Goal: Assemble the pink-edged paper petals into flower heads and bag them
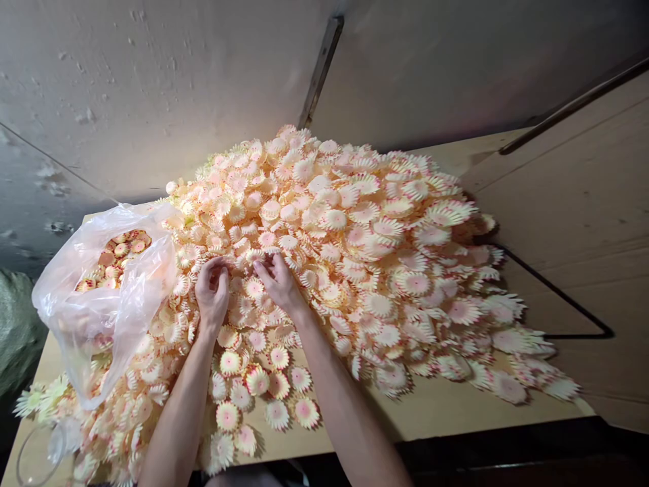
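Matt, papery flowers (pixel 385 304) around our left hand (pixel 211 292) and right hand (pixel 278 284)

Left of our hands we see a glossy, crinkled, see-through plastic bag (pixel 139 281); nearer than them, a smooth, wood-like table (pixel 456 406); beyond them, a rough, blotched wall (pixel 152 88); to their right, a matt, cardboard-like sheet (pixel 578 223).

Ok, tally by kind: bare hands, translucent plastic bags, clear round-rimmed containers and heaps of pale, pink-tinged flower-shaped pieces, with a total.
Bare hands, left hand and right hand: 2
Translucent whitish plastic bag: 1
Clear round-rimmed container: 1
Heap of pale, pink-tinged flower-shaped pieces, too many to count singly: 1
Total: 5
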`<state>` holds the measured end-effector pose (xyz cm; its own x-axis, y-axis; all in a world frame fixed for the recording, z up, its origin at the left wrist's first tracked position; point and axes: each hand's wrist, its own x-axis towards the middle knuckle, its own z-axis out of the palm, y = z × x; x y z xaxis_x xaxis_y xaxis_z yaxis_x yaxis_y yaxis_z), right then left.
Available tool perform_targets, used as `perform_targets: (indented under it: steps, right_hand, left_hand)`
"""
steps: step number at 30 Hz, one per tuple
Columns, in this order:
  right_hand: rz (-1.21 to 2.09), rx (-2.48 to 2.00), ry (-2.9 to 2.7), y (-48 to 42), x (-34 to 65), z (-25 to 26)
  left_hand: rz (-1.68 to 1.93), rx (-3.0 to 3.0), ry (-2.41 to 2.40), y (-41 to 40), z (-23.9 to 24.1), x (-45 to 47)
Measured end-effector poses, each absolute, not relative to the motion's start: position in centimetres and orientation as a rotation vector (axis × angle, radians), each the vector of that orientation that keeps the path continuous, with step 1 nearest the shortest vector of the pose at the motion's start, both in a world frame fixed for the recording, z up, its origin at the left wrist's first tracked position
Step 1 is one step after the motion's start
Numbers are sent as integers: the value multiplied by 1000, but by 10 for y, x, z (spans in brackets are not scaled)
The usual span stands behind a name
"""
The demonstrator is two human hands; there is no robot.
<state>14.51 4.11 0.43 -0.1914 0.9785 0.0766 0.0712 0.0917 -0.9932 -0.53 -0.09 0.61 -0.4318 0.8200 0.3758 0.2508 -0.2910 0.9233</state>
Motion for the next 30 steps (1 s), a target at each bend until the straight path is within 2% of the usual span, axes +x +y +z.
perform_targets:
  steps: [30]
  right_hand:
    - [1240,-1092,-1517,43,143,-1]
  left_hand:
    - [1721,1369,1547,-1,12,-2]
